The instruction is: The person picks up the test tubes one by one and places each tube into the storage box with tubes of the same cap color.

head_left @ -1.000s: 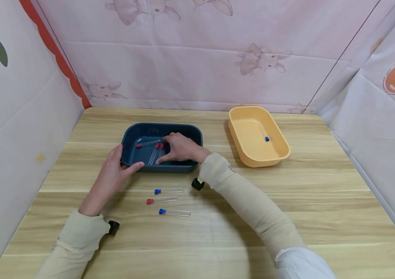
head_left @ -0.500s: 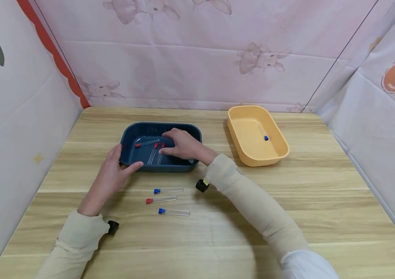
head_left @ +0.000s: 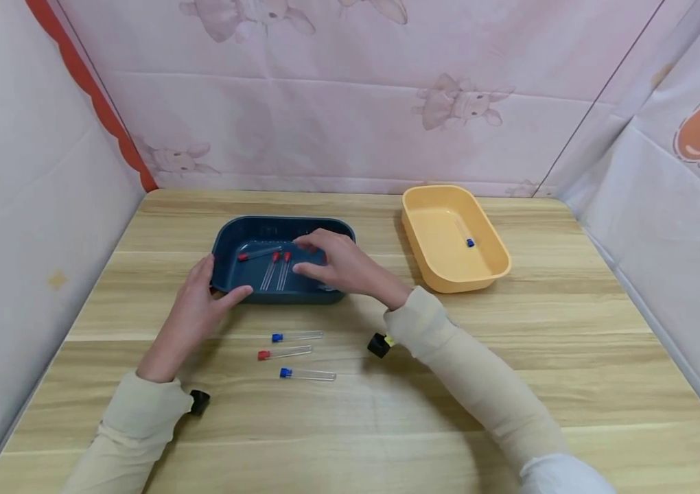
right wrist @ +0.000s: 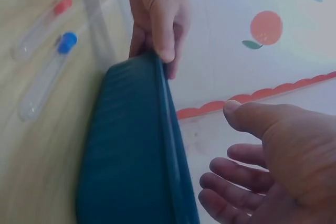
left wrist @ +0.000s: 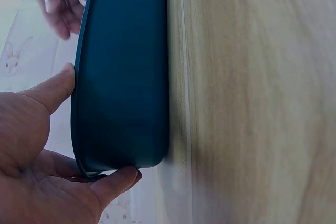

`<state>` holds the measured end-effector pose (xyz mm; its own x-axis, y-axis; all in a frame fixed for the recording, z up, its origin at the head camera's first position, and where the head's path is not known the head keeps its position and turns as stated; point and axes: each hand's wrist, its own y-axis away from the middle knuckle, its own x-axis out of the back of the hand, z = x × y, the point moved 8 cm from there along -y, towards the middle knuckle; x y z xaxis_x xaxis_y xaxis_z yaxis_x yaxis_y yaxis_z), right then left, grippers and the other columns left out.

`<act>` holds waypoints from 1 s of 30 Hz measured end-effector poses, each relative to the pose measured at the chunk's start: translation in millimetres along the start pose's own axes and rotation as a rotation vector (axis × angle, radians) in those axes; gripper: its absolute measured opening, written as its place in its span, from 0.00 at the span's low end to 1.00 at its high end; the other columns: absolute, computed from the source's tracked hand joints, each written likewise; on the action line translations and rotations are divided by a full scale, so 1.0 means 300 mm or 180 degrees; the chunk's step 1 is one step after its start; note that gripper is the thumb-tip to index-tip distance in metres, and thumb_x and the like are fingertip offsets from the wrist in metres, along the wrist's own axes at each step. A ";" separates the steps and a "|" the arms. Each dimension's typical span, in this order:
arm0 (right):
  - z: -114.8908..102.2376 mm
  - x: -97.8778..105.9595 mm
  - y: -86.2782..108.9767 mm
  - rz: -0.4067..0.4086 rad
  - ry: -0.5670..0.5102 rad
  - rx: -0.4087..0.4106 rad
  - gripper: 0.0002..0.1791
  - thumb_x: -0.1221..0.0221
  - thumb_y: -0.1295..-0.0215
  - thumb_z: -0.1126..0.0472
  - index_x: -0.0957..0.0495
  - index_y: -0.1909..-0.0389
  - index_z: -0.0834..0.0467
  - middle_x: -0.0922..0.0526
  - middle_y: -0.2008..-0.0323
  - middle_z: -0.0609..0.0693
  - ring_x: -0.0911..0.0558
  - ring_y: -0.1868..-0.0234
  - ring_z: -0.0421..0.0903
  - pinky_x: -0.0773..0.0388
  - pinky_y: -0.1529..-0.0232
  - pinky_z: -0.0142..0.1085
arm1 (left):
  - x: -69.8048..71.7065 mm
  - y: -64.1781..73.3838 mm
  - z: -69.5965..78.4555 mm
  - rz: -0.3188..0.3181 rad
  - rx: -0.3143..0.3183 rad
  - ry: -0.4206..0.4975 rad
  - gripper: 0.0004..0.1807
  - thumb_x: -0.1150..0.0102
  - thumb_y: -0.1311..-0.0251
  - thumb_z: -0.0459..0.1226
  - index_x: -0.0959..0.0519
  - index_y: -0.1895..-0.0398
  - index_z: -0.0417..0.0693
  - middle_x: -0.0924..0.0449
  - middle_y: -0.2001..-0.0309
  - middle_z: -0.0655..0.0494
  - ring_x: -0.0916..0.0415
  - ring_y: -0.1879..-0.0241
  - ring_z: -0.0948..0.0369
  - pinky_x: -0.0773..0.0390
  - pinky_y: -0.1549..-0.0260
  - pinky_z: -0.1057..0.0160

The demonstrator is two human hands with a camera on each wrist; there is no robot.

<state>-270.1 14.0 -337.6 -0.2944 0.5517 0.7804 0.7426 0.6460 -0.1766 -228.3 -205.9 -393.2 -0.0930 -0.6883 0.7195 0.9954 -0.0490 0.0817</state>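
Note:
In the head view my left hand (head_left: pixel 198 302) holds the near left corner of a dark blue plastic bin (head_left: pixel 282 298), thumb at the front rim and fingers along the end wall. The left wrist view shows the thumb on the rim and a finger under the corner. Over the bin's right part hovers my right hand (head_left: pixel 344 264), fingers apart and loosely bent, with nothing seen between them. Inside lie several clear test tubes with red caps, one (head_left: pixel 259 254) slanting across the back; another clear piece partly shows beneath the right hand.
Three capped test tubes lie on the wooden table before the bin: a blue one (head_left: pixel 296 336), a red one (head_left: pixel 285 353) and another blue one (head_left: pixel 307 374). At the back right stands a yellow bin (head_left: pixel 442 264) with a blue-capped tube (head_left: pixel 469 240). Fabric walls enclose the table.
The right hand has drawn back to the right and toward me, its fingers parted, uncovering the red-capped tubes in the dark blue bin. My left hand stays at the corner.

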 end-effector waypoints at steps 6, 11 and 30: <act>-0.041 0.022 0.065 0.0006 -0.0125 0.0102 0.26 0.36 0.26 0.54 0.24 0.33 0.62 0.19 0.41 0.55 0.20 0.43 0.51 0.20 0.46 0.37 | -0.001 -0.001 -0.002 0.0009 0.0022 -0.0031 0.56 0.38 0.28 0.53 0.62 0.18 0.32 0.61 0.20 0.28 0.54 0.24 0.30 0.39 0.34 0.31; -0.081 0.032 0.119 0.0054 -0.0224 0.0201 0.24 0.36 0.27 0.55 0.23 0.35 0.62 0.19 0.42 0.54 0.20 0.46 0.47 0.19 0.47 0.39 | -0.002 -0.001 -0.002 0.0002 0.0048 -0.0013 0.56 0.38 0.28 0.52 0.63 0.18 0.32 0.61 0.20 0.28 0.54 0.24 0.30 0.39 0.34 0.31; -0.111 -0.053 0.252 -0.0036 -0.0268 0.0349 0.18 0.33 0.30 0.60 0.17 0.42 0.62 0.15 0.46 0.56 0.17 0.49 0.51 0.16 0.50 0.43 | -0.002 -0.001 0.005 0.0023 0.0006 -0.0032 0.55 0.38 0.28 0.51 0.62 0.19 0.31 0.61 0.20 0.27 0.55 0.24 0.30 0.41 0.34 0.30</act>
<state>-189.3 36.5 -343.4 -0.3553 0.5834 0.7303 0.6702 0.7036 -0.2361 -228.5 -204.5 -392.7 -0.0860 -0.6812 0.7270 0.9961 -0.0429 0.0777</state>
